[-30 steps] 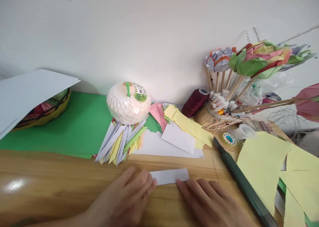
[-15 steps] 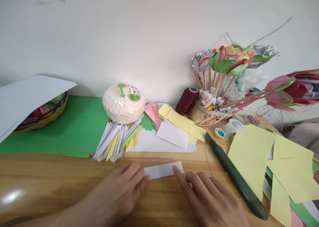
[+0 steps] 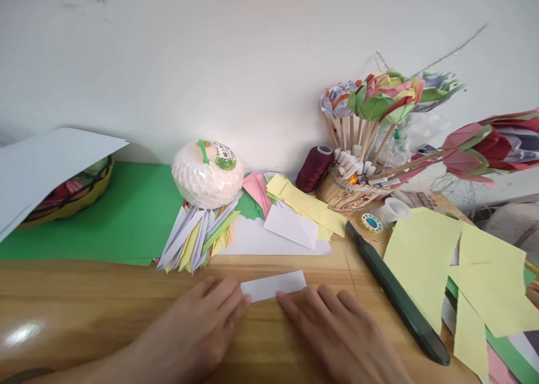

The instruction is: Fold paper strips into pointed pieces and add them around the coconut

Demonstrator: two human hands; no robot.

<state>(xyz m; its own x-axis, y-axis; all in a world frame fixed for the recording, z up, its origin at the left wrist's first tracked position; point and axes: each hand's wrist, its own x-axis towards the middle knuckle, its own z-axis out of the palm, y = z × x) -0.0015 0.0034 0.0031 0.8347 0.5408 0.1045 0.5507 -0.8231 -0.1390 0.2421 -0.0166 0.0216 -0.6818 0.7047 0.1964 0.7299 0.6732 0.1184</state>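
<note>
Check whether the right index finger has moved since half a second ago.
Yes. Judged against the dark green cutter, the right index finger has shifted left and toward the person, nearer the left hand.

Glossy Wood, Matt Paper

The tabletop (image 3: 105, 316) was smooth, glossy wood. The white strip (image 3: 273, 286) and green sheet (image 3: 130, 210) were smooth, matt paper. Shiny clear plastic covered the bumpy round bundle (image 3: 206, 182). The dark cutter (image 3: 396, 294) looked plastic, softly glossy; the flower sticks (image 3: 343, 134) looked wooden.
</note>
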